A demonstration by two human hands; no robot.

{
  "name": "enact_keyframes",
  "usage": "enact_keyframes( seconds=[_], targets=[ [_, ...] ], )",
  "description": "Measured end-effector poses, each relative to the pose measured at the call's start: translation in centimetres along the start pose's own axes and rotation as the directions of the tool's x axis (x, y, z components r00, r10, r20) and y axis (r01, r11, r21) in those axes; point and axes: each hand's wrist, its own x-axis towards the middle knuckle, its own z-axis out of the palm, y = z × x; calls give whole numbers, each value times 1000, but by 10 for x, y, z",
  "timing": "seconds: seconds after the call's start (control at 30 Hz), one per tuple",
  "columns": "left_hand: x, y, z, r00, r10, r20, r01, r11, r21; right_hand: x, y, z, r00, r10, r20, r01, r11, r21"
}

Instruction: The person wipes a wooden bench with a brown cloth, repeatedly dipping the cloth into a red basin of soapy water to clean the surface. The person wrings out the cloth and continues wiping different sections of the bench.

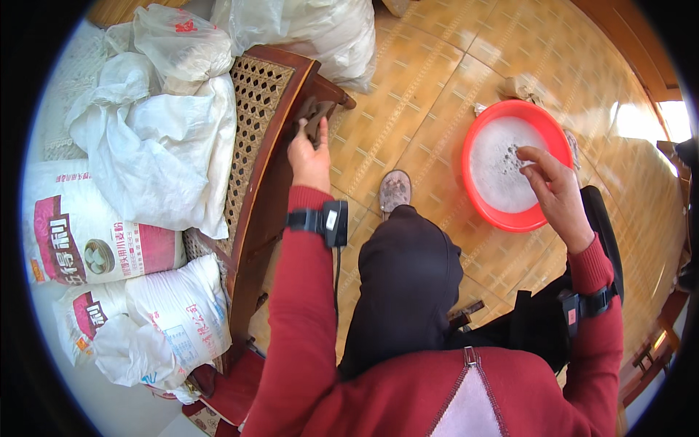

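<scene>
With my left hand [310,155] I grip a crumpled brown cloth [314,116] against the wooden side rail [267,158] of a cane-woven bench. My right hand [557,191] hangs above a red plastic basin [494,216], its fingers curled and apart with nothing visible between them. White suds [499,175] fill the basin, and a patch of darker bubbles shows near my right fingertips. Whatever lies beneath the foam is hidden.
Several white woven sacks and plastic bags [158,147] lie on the cane seat [259,82]. Another large white bag [338,43] stands beyond the bench. My slippered foot [395,191] rests on the tiled floor [431,125]. Crumpled brown paper [519,90] lies behind the basin.
</scene>
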Motion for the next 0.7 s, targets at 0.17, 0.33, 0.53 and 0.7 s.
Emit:
enact_keyframes(
  seconds=[0.17, 0.33, 0.53, 0.7],
  targets=[
    [-37, -5, 79, 859, -312, 407, -44, 745, 665, -1, 4, -25, 983, 29, -183, -31, 999, -11],
    [-102, -37, 193, 648, -613, 453, -367, 270, 890, 1, 22, -43, 945, -55, -322, 66, 998, 23],
    [-170, -147, 219, 557, -615, 558, -670, 64, 739, -19, 40, -70, 958, 116, -263, -102, 992, 68],
    [-226, -219, 173, 461, -408, 788, -818, 149, 555, -51, 38, -72, 975, -2, -223, 114, 864, 491]
  ],
)
